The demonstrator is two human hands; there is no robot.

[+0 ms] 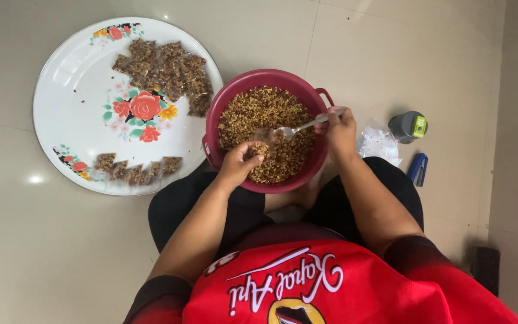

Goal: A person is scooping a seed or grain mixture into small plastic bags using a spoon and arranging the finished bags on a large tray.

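While both hands worked over the maroon basin (214, 120) of brown snack mix (253, 111) | right hand (340, 129) gripped a spoon (298, 128) | left hand (238, 162) pinched a small filled packet (258, 148) | sealed packets (166, 72) lay on the floral tray (73, 96), left of the basin.

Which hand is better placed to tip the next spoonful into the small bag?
Right. The right hand holds the spoon, its bowl beside the bag that the left hand pinches over the red basin.
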